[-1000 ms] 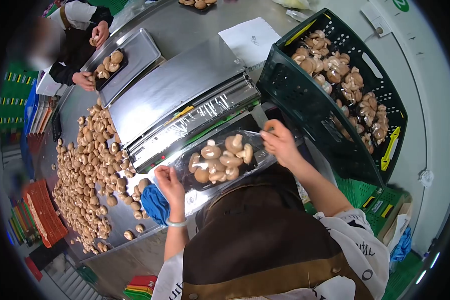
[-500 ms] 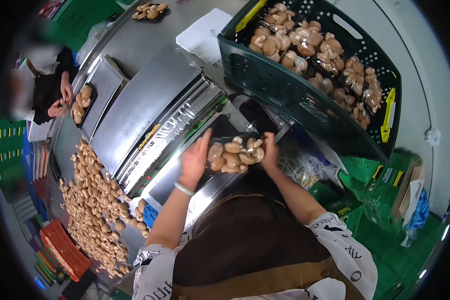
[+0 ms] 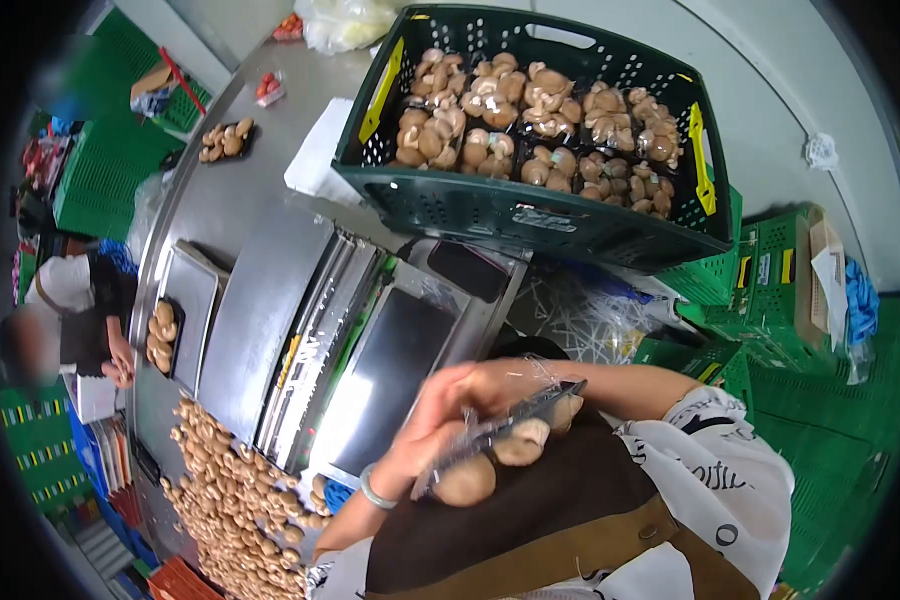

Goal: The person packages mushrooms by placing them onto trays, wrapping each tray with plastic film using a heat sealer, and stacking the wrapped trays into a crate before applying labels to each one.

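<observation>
A film-wrapped tray of mushrooms [image 3: 518, 440] is tipped up on its edge close to my apron, its dark underside turned toward my hands. My left hand [image 3: 428, 425], with a pale bangle on the wrist, grips the tray's left end. Along the upper side, my right hand [image 3: 490, 385] presses against the tray's base and the loose clear film. Motion smears the fingers of both hands in part. Just beyond them lies the wrapping machine [image 3: 385, 370], with its dark flat plate and film rollers.
A dark green crate [image 3: 450, 190] holding several wrapped mushroom trays stands at the back. Loose mushrooms [image 3: 235, 490] are heaped at the left on the steel table [image 3: 285, 110]. An unwrapped tray of mushrooms [image 3: 162, 335] sits near a co-worker [image 3: 80, 320]. Green crates [image 3: 770, 290] stand right.
The tray has come closer to my body and been turned from lying face up to standing on edge. My right hand has moved left onto its underside. My view has swung.
</observation>
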